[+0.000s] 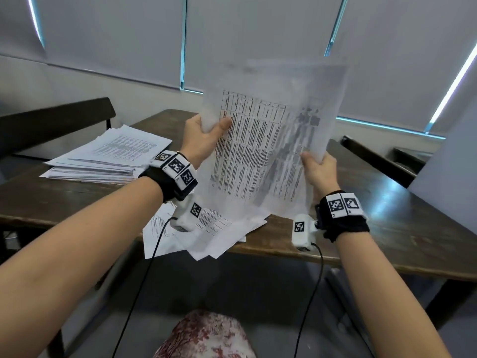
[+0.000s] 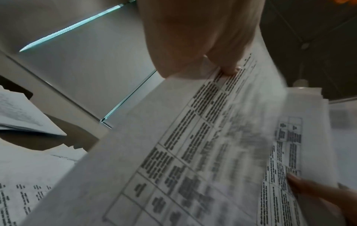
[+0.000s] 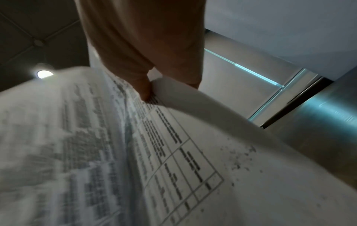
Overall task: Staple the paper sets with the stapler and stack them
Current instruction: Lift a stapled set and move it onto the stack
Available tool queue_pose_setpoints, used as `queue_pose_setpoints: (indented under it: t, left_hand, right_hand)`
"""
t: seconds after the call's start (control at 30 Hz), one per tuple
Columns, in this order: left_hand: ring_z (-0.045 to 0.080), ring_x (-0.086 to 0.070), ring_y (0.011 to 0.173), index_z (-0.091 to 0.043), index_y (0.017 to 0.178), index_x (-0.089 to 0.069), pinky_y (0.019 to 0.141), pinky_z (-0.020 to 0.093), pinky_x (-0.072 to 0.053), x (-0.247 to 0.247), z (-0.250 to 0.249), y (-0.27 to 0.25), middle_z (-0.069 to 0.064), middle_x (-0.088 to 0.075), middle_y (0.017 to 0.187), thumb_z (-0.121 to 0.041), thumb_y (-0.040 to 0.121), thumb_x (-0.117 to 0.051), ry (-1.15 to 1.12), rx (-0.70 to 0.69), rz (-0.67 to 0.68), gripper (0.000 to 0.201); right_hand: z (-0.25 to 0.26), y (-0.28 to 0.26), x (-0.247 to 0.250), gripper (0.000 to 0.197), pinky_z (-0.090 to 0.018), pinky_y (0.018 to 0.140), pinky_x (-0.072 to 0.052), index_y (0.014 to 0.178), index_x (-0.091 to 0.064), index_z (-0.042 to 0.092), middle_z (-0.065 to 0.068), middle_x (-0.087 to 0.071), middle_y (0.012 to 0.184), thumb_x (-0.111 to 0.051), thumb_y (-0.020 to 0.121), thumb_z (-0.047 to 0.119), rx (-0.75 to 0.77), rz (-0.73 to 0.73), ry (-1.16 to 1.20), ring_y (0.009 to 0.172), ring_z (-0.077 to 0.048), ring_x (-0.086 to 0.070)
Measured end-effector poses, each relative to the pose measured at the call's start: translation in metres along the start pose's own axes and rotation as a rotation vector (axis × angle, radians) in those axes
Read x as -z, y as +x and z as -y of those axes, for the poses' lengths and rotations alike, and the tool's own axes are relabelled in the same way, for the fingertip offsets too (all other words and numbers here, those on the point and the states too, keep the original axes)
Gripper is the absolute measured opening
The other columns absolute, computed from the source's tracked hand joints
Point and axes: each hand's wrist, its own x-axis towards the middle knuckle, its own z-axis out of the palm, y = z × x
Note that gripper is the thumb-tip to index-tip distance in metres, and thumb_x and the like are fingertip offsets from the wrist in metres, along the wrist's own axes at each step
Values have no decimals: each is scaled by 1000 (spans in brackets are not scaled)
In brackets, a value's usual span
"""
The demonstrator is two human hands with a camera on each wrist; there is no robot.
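A set of printed sheets with tables (image 1: pixel 268 140) is held up in the air over the wooden table (image 1: pixel 387 228), blurred as if moving. My left hand (image 1: pixel 204 135) pinches its left edge, thumb on the front; the left wrist view shows the same paper set (image 2: pixel 193 145) under that thumb. My right hand (image 1: pixel 318 166) grips the lower right edge, and the right wrist view shows its fingers pinching the paper set (image 3: pixel 173 145). Loose sheets (image 1: pixel 206 233) lie at the table's near edge under my hands. No stapler is in view.
A thick pile of printed papers (image 1: pixel 108 156) sits on the table's left side. Dark benches stand at the far left (image 1: pixel 56 117) and right (image 1: pixel 379 161). Grey window blinds (image 1: pixel 258 34) close off the back. A white panel (image 1: pixel 449 161) stands at right.
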Motion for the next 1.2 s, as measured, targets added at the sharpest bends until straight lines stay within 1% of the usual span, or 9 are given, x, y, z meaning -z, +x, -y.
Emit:
queue_pose_setpoints:
  t: [0.13,0.23,0.3,0.43,0.57,0.67,0.73,0.93,1.2]
  left_hand:
    - [9,-66,78,-12,89,-66,72,25,-54,-4,-6,-1,6,-70,92,-33,81,-77,-26,-24,-68,25]
    - [18,-63,103,-19,91,-72,94,32,-51,-7,3,7,9,-60,119,-61,68,-78,82,20,-99,48]
    - [25,-65,104,-20,93,-70,96,44,-52,-6,14,15,4,-65,117,-71,63,-76,113,65,-103,59]
    - [16,-69,90,-22,101,-66,89,39,-56,1,7,9,-4,-71,97,-33,82,-77,121,128,-131,24]
    - [14,-64,87,-18,106,-57,88,32,-54,4,5,7,-4,-65,98,-27,79,-80,165,64,-278,37]
    - [6,-62,85,-14,121,-43,81,16,-50,-2,-1,4,-4,-62,102,-29,77,-81,107,19,-304,60]
    - [2,-55,86,-9,128,-41,70,4,-40,-6,-11,1,-8,-54,103,-35,78,-80,130,-10,-299,68]
    - [9,-65,90,-19,116,-53,69,23,-53,1,-23,2,-9,-65,101,-71,59,-77,284,-100,-236,80]
    - [5,-68,84,-15,107,-64,64,13,-53,-5,-32,-3,-10,-68,90,-49,63,-85,146,-240,-63,59]
  right_hand:
    - [8,-10,-12,17,-38,75,-57,105,-64,2,-10,-70,91,-62,93,13,7,78,62,82,-22,-67]
    - [11,-15,-21,25,-41,77,-58,111,-63,-3,-14,-72,94,-66,90,11,-63,159,104,82,-25,-69]
    - [12,-18,-26,26,-39,78,-60,109,-66,0,-8,-74,91,-70,87,12,-74,241,98,82,-20,-71]
    - [19,-24,-33,29,-33,73,-60,112,-66,1,-6,-75,85,-63,92,22,-107,299,137,76,-17,-72]
    - [19,-25,-34,60,-45,99,-48,132,-56,13,-9,-66,124,-51,92,56,-175,411,408,115,-25,-63]
    - [18,-26,-39,42,-42,96,-52,123,-56,9,-9,-68,118,-71,88,26,-12,368,297,110,-23,-65]
    - [22,-25,-41,29,-34,86,-57,114,-58,8,-6,-70,105,-69,87,9,66,284,270,96,-19,-69]
    - [35,-15,-39,35,-27,71,-58,115,-63,2,-1,-74,94,-73,85,17,69,202,390,86,-15,-72]
    - [48,-15,-41,31,-35,76,-59,109,-67,-1,-11,-74,98,-74,85,16,128,267,340,92,-23,-72]
